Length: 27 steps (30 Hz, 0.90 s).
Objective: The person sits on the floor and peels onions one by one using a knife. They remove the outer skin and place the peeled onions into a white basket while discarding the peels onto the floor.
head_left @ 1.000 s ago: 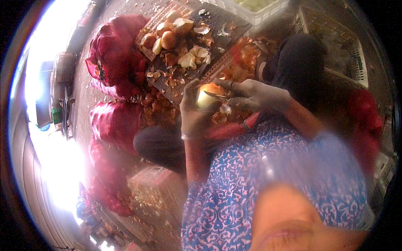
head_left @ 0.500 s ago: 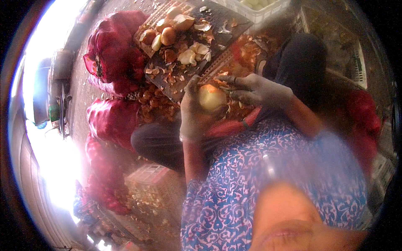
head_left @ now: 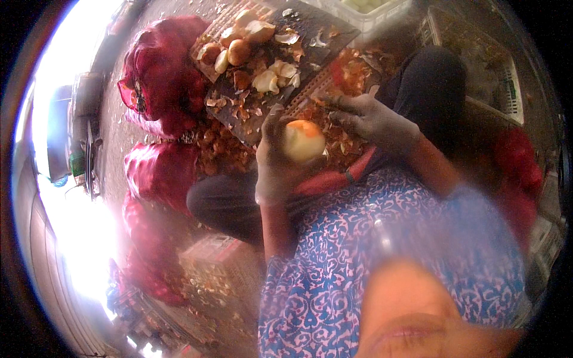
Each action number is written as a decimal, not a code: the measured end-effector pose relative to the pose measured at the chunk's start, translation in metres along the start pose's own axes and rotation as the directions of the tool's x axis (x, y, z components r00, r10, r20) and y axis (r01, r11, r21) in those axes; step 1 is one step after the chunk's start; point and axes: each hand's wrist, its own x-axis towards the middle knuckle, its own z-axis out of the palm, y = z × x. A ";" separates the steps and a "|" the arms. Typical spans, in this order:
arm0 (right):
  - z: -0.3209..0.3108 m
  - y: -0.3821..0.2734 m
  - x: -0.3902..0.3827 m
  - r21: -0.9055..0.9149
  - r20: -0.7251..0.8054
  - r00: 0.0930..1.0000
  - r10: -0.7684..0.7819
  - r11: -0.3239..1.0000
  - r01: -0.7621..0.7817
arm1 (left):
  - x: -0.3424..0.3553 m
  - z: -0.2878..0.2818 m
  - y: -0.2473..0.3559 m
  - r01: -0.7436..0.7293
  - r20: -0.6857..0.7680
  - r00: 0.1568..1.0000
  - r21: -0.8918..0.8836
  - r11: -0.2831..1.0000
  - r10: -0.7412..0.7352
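A partly peeled onion (head_left: 305,145) sits in my gloved left hand (head_left: 276,158), whose fingers curl round its left side. Its flesh is pale, and a patch of orange-brown skin clings to the top. My right hand (head_left: 373,122), in a grey glove, is a little to the right of the onion and apart from it. Its fingers are bent together and point left; what they hold, if anything, I cannot make out. Ahead of my hands, a dark board (head_left: 236,119) on a crate bears several brown onions (head_left: 239,52) and pale peeled layers (head_left: 265,81).
Red mesh sacks (head_left: 164,65) line the left side. A white crate (head_left: 391,13) with pale onions stands at the far edge, and another crate (head_left: 510,89) is at the right. Loose skins (head_left: 224,149) lie around my dark-trousered legs (head_left: 224,200). An upturned crate (head_left: 209,256) stands at the lower left.
My right hand has drawn away from the onion, slightly up and to the right. The onion has turned in my left hand, so its orange skin patch shows on top.
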 end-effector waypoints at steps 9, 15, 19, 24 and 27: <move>-0.007 -0.034 0.005 0.351 0.316 0.939 0.133 0.903 -0.246 | -0.003 0.000 -0.011 0.212 0.032 0.977 -0.284 0.935 -0.211; -0.004 -0.031 0.008 0.212 0.312 0.907 0.282 0.910 -0.355 | -0.004 0.001 -0.007 0.188 0.073 0.982 -0.214 0.959 -0.176; -0.002 -0.021 0.006 0.197 0.073 0.997 0.026 0.980 -0.040 | 0.000 -0.001 0.000 0.116 0.084 0.992 -0.255 0.960 -0.097; -0.006 -0.032 -0.002 0.355 0.336 0.927 0.169 0.889 -0.290 | 0.000 0.003 0.004 0.259 0.113 0.966 -0.450 0.855 -0.233; -0.001 -0.033 0.000 0.387 0.319 0.933 0.165 0.876 -0.287 | 0.000 0.004 0.002 0.211 0.106 0.977 -0.331 0.920 -0.186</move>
